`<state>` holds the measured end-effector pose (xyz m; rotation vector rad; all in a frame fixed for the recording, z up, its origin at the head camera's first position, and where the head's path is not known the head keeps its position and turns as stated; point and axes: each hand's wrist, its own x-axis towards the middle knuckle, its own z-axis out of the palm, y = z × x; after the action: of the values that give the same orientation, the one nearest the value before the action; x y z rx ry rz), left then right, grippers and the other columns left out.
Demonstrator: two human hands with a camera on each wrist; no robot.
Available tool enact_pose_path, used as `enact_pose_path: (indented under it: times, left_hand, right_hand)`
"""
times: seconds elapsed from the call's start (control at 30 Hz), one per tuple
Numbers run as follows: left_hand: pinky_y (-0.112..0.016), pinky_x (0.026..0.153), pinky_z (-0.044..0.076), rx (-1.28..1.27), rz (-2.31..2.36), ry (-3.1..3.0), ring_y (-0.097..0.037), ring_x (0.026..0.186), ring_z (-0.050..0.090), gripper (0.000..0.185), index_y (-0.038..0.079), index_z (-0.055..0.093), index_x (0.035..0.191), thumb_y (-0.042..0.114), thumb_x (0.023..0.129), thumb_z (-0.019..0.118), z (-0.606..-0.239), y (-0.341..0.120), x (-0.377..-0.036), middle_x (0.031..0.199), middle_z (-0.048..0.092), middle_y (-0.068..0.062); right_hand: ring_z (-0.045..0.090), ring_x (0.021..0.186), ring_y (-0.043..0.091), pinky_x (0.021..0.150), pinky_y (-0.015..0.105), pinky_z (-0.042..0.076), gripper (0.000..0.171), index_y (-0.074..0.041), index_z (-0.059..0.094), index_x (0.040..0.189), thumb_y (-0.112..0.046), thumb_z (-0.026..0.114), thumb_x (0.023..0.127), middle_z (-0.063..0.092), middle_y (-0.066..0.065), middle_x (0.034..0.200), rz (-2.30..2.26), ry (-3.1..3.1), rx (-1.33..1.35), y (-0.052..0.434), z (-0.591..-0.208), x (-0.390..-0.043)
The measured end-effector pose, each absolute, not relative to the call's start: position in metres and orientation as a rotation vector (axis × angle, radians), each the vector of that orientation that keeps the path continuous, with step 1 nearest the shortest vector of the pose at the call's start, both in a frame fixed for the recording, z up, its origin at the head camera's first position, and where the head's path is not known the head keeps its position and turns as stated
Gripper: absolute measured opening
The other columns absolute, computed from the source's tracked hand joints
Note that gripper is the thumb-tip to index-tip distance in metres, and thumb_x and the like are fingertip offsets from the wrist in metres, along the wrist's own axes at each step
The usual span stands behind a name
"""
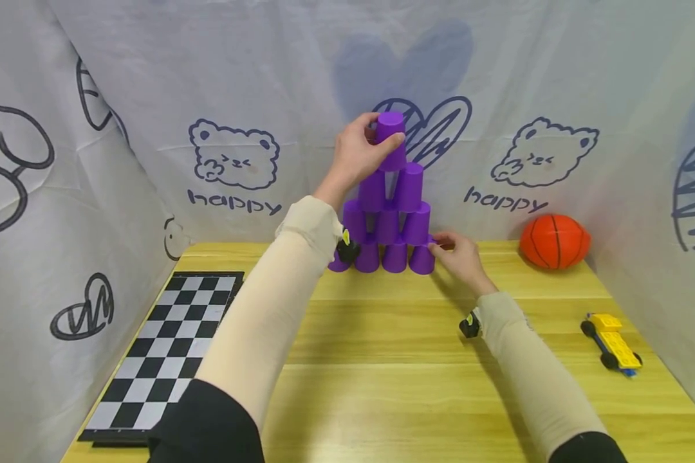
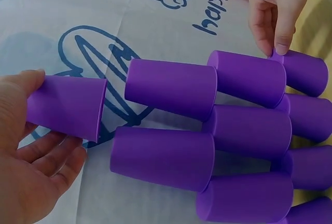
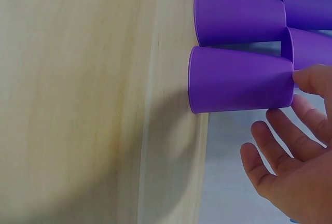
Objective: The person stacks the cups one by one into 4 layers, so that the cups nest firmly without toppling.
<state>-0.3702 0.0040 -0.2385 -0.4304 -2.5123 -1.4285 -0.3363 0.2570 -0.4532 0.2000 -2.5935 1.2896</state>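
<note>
The left hand (image 1: pixel 359 151) is gripping the top purple plastic cup (image 1: pixel 390 138) on the cup tower. The right hand (image 1: pixel 460 257), fingers loose, is touching the bottom right purple cup (image 1: pixel 421 258).

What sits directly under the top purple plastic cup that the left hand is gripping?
Under the top purple plastic cup, gripped by the left hand, stand two upturned purple cups side by side. Whether it rests fully on them cannot be told.
</note>
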Motion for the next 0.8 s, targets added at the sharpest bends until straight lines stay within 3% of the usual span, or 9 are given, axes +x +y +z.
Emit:
enact_pose_path:
  times: [0.8]
  left_hand:
    - [-0.031, 0.106, 0.055, -0.332, -1.342, -2.602, -0.019, 0.127, 0.066, 0.065, 0.018, 0.050, 0.156, 0.044, 0.100, 0.071, -0.240, 0.019, -0.386, 0.143, 0.067, -0.006]
  right_hand:
    - [0.067, 0.119, 0.043, 0.106, 0.056, 0.053, 0.036, 0.004, 0.066, 0.130, -0.020, 0.066, 0.103, 0.070, 0.027, 0.128, 1.295, -2.618, 0.189, 0.256, -0.453, -0.332]
